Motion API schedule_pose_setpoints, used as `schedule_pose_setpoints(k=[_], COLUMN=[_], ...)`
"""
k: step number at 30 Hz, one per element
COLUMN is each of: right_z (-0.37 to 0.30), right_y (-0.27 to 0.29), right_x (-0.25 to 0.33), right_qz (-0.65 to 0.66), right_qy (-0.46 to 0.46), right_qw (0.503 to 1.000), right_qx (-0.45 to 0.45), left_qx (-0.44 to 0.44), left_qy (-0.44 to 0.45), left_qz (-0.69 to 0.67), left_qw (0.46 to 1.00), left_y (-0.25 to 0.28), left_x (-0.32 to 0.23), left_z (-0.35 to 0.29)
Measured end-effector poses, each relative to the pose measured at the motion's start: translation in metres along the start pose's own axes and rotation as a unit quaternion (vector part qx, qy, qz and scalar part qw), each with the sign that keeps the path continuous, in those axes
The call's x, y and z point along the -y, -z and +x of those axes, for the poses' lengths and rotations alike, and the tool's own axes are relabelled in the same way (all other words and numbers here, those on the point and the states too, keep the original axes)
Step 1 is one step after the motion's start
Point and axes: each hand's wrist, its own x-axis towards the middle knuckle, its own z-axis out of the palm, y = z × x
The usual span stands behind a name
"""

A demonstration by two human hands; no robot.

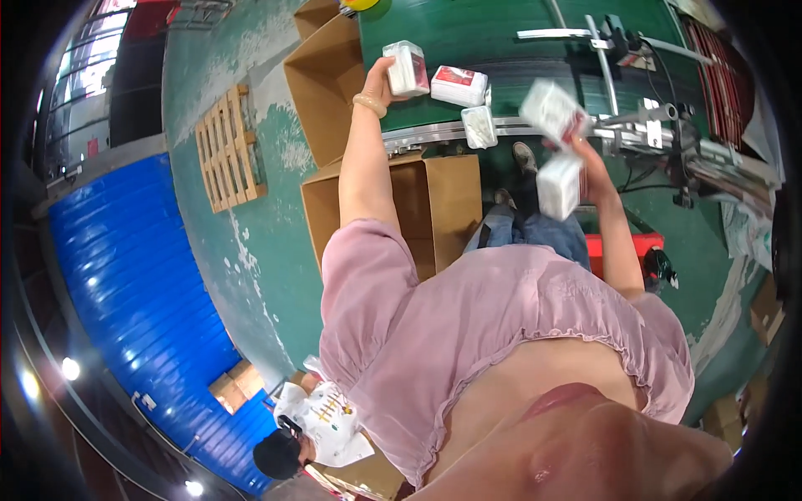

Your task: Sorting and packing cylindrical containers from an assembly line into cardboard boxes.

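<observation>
Over the left end of the green conveyor belt (468, 33), a white pack with red print (405, 70) is held by the left hand (378, 82), its fingers and thumb closed about one side; off the belt's near side, toward the right, the right hand (591, 167) is closed on the red end of a blurred upper pack (550, 108), while a lower pack (557, 187) is seen against the same hand, and whether it too is gripped cannot be told; a red-labelled pack (459, 86) is left lying on the belt, and a smaller-looking pack (479, 128) is seen across the belt's near edge, its support unclear; for good handling, each pack is best held by opposite firm faces, so that the soft-looking wrap is not creased; where two are carried in one hand, they should be pressed flat together and kept level, since a slip off the belt's near side seems likely; knocks against the open carton (454, 200) below the belt's near edge are best avoided.
</observation>
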Motion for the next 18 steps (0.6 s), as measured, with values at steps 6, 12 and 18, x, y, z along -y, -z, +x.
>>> schedule_pose_setpoints(k=[6,12,18], right_z=[0.207,0.265,0.239], right_y=[-0.049,-0.155,-0.185], right_x=[0.029,0.011,0.033], right_qz=[-0.012,-0.286,-0.131], right_qy=[-0.173,-0.272,-0.195], right_qw=[0.983,0.899,0.948], right_qx=[0.06,0.188,0.212], left_qx=[0.133,0.004,-0.051], left_qy=[0.159,-0.003,-0.361], left_qz=[-0.269,-0.356,-0.365], left_qw=[0.941,0.934,0.857], left_y=[0.017,0.06,0.006], left_x=[0.013,0.022,-0.036], left_z=[-0.005,-0.033,-0.093])
